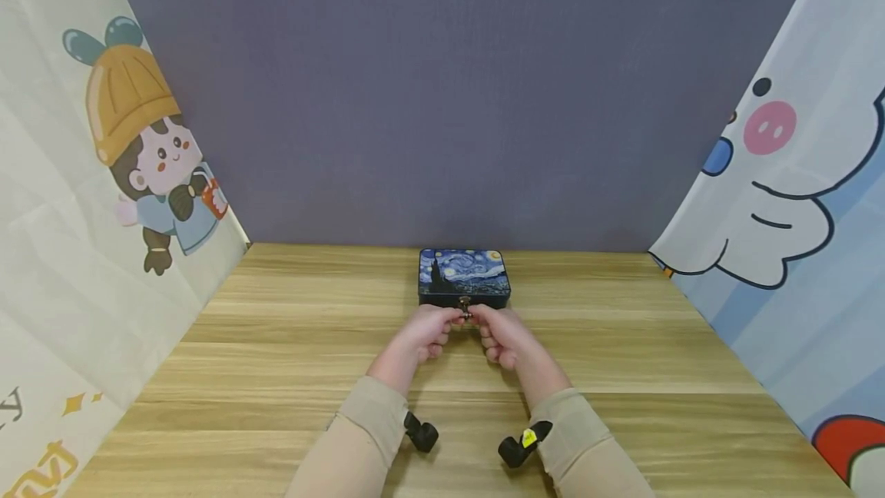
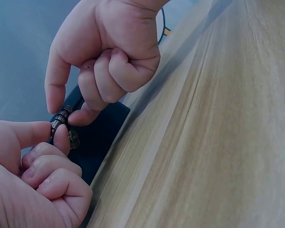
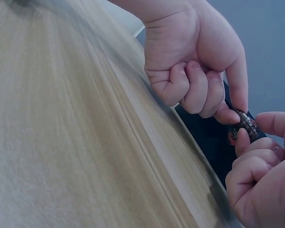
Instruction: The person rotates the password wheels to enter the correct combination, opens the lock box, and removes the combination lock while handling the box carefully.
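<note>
A small dark metal combination padlock (image 2: 61,118) with ridged number rings sits at the front clasp of a tin box (image 1: 465,273). The box lid carries a swirling blue and yellow night-sky picture and is closed. My left hand (image 1: 427,329) pinches one end of the padlock between thumb and index finger, its other fingers curled into the palm. From the opposite side my right hand (image 1: 505,335) holds the padlock's other end with thumb and index finger. Fingertips partly hide the padlock (image 3: 248,124) in both wrist views.
The box stands near the back edge of a wood-grain table (image 1: 311,329). A grey-purple panel (image 1: 449,98) rises behind it. Printed cloths with cartoon figures hang at the left (image 1: 55,175) and right. Black wrist devices (image 1: 422,433) sit by both cuffs.
</note>
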